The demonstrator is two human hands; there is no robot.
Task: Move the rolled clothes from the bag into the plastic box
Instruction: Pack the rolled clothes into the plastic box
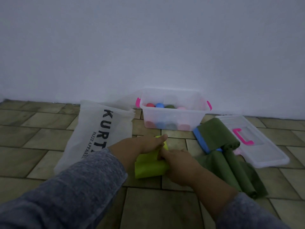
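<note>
Both arms stretched forward, left hand [152,143] and right hand [177,162] clamped on lime cloth [149,168] (knuckles up)

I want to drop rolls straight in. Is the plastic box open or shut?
Open. The plastic box has no top on; its lid lies on the floor to its right, and rolled clothes show inside.

Both arms reach forward, sleeved to the wrists. The left hand [151,143] and right hand [177,164] meet, fingers curled closed in a grip
</note>
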